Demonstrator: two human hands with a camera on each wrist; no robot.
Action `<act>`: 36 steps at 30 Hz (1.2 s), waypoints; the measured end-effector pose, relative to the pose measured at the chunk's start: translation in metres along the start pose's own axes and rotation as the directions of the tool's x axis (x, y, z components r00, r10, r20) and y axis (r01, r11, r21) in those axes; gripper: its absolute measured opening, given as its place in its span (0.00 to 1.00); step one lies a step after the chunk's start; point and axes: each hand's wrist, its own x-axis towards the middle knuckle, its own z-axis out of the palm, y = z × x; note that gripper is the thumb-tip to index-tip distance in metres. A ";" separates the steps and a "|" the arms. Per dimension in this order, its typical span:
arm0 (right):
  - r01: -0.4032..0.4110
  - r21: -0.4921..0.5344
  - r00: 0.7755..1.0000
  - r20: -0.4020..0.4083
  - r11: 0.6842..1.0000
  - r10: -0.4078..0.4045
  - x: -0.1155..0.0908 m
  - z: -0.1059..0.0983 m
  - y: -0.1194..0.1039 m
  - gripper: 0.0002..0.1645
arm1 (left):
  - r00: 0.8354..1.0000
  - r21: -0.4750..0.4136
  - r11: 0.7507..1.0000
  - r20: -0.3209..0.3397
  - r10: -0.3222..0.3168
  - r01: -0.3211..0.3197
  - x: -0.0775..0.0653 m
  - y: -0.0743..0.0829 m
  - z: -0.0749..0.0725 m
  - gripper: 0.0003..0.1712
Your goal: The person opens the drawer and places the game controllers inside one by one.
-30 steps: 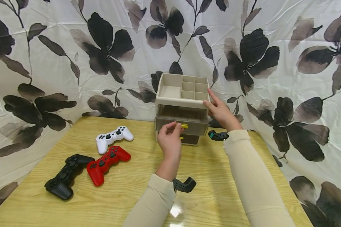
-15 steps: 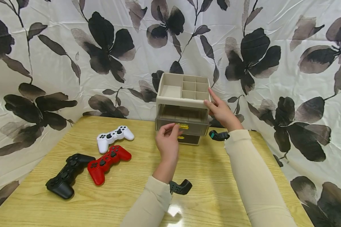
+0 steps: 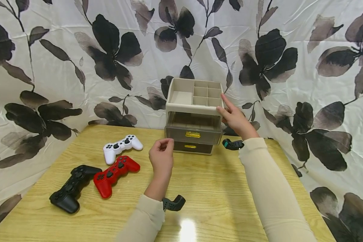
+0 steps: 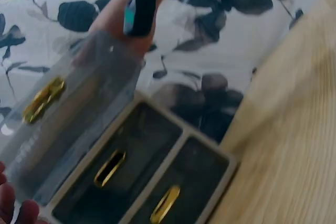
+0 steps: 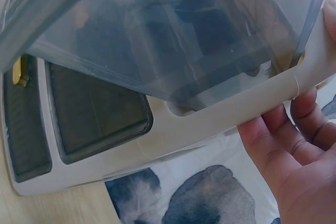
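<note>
A cream desktop drawer organizer [image 3: 183, 108] stands at the back of the table, with open compartments on top. Its clear grey top drawer [image 3: 175, 133] is pulled out and looks empty; the gold handle [image 3: 192, 134] faces forward. In the left wrist view two dark lower drawers [image 4: 137, 153] sit closed. My right hand [image 3: 236, 121] holds the organizer's right side, thumb on the front upper edge; in the right wrist view the other fingers [image 5: 273, 140] reach along the side wall. My left hand [image 3: 162, 154] hovers left of the drawer front, fingers loosely curled and holding nothing.
On the left of the table lie a white game controller [image 3: 122, 146], a red one [image 3: 116, 174] and a black one [image 3: 74, 190], close together. Floral cloth [image 3: 124, 101] hangs behind and beside the wooden table [image 3: 211, 188].
My left hand has let go of the top drawer's handle and moved left and slightly toward me. The drawer stays pulled out, and my right hand keeps its hold.
</note>
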 end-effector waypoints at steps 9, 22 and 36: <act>-0.029 -0.035 0.999 0.018 0.999 0.030 -0.010 -0.001 -0.016 0.39 | 0.995 0.287 0.957 0.097 0.022 -0.049 0.017 -0.011 -0.039 0.11; -0.007 -0.034 1.000 -0.006 0.999 0.007 0.011 -0.004 0.016 0.39 | 0.947 0.616 0.771 0.318 -0.055 -0.162 0.040 -0.021 -0.086 0.26; 0.016 -0.022 1.000 -0.002 1.000 -0.016 0.013 -0.005 0.019 0.39 | 0.916 0.820 0.455 0.401 -0.022 -0.348 0.059 -0.022 -0.125 0.34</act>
